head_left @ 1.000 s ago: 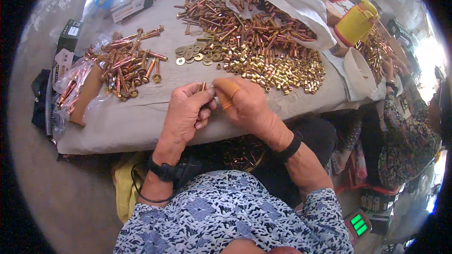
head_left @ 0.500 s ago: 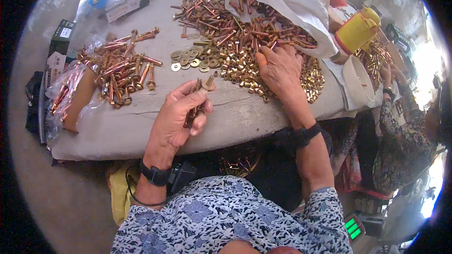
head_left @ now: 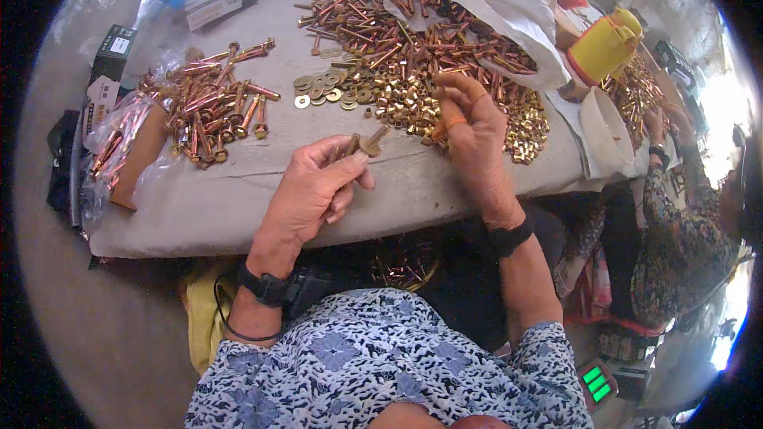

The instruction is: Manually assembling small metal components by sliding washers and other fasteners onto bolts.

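Observation:
My left hand (head_left: 306,199) is closed around bolts, held over the front part of the table. One bolt (head_left: 378,138) sticks out past my thumb and forefinger with a flat washer at it; the rest are partly hidden in my fingers. My right hand (head_left: 477,139) hovers above the near edge of a heap of small brass-coloured nuts (head_left: 409,103), fingers bent together. Whatever sits between those fingertips cannot be made out. Left of the nuts lie flat round washers (head_left: 324,89). Behind them spreads a big heap of coppery bolts (head_left: 373,36).
A smaller pile of bolts with washers (head_left: 226,111) lies at left, beside a cardboard piece (head_left: 141,155) and plastic-wrapped bolts. White sheeting (head_left: 485,0) covers part of the heap. At right are a yellow container (head_left: 606,46), a white bowl (head_left: 604,131) and another person's hands (head_left: 666,121).
My right hand has pulled back from the bolts and nuts and lifted toward me. My left hand has shifted slightly right, with the bolts still in it.

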The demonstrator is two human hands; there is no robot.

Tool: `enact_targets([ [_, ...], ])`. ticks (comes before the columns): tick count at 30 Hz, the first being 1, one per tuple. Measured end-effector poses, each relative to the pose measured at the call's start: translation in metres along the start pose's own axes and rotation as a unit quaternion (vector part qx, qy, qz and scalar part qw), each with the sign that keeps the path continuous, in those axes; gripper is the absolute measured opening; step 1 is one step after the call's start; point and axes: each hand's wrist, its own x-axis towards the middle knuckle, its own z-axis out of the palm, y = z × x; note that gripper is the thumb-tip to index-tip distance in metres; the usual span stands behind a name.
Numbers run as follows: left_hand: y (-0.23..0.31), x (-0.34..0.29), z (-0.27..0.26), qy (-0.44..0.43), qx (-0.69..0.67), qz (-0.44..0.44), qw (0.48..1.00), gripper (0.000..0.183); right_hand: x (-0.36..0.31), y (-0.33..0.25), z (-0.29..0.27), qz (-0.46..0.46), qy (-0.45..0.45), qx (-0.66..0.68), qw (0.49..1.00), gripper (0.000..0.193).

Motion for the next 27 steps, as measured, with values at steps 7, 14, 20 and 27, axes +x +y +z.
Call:
enact_targets([
  [7,-0.004,-0.003,0.010,0.025,0.094,0.013,0.995,0.017,-0.017,-0.005,0.001,-0.041,-0.091,0.002,0.995,0.043],
  [14,-0.003,-0.005,0.018,0.037,0.157,0.039,0.986,0.018,-0.026,-0.026,0.002,0.097,-0.052,0.107,0.988,0.029],
  [20,-0.005,-0.005,0.020,0.050,0.184,0.027,0.981,0.021,-0.026,-0.026,-0.003,0.143,-0.069,0.202,0.966,0.038],
  [27,-0.016,0.000,0.013,0.055,0.228,0.055,0.971,0.020,-0.027,-0.016,0.000,0.156,-0.069,0.253,0.952,0.035],
])
